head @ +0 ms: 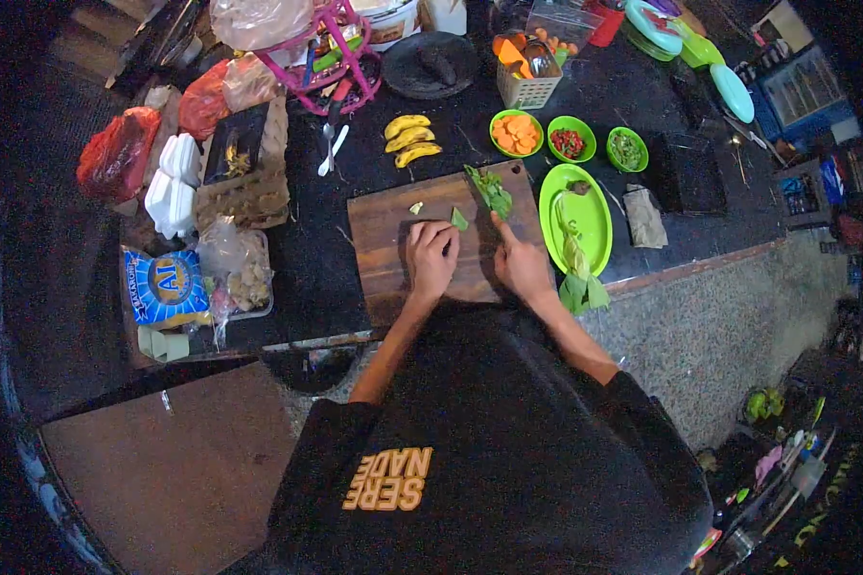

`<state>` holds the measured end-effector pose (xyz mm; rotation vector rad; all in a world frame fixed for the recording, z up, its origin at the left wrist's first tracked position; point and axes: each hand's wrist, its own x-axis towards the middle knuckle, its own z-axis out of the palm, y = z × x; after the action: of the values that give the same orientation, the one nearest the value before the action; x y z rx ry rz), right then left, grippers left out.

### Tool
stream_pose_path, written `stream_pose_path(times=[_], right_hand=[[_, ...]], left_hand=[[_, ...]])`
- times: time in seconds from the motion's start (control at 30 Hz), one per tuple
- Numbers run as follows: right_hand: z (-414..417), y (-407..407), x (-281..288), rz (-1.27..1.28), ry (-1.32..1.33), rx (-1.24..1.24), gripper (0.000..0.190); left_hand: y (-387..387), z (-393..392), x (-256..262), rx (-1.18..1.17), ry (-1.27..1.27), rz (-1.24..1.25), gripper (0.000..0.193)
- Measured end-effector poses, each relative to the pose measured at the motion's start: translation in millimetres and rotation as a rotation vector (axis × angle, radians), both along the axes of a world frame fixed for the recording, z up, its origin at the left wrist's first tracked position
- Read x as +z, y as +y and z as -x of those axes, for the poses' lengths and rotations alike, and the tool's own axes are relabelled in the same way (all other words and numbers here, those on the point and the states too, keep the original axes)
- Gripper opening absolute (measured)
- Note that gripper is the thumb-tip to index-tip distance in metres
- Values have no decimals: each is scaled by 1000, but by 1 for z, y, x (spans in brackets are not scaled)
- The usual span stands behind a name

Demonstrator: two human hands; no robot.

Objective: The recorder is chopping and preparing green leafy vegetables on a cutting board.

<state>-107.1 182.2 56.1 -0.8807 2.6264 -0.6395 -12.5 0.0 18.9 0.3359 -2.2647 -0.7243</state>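
A dark wooden cutting board (381, 266) lies on the black tabletop before me. Over its middle, my left hand (431, 255) is curled, its fingertips beside a small green leaf piece (459, 218); what the fingers enclose is hidden. My right hand (523, 266) has its index finger stretched toward a bunch of cut leafy greens (492, 191), the other fingers folded. Whether it grips something underneath cannot be seen. A pale scrap (416, 208) rests near the board's centre. On the right, a green oval plate (598, 215) carries a leafy vegetable (574, 251) whose leaves hang over the near rim.
Green bowls hold sliced carrots (516, 134), chopped red pieces (567, 144) and chopped greens (625, 149). Bananas (411, 139), a stone mortar (430, 65) and a utensil basket (530, 90) stand beyond the board. A folded cloth (645, 217) is right; foam boxes (172, 187) and a snack bag (165, 287) are left.
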Motion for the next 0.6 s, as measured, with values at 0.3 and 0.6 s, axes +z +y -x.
stream_pose_path(times=[0.3, 0.6], right_hand=[[-10, 5, 10, 193, -40, 61, 87], [-22, 9, -4, 222, 11, 86, 82]], left_hand=[[2, 8, -7, 44, -18, 13, 14], [-1, 9, -13, 41, -20, -19, 14]])
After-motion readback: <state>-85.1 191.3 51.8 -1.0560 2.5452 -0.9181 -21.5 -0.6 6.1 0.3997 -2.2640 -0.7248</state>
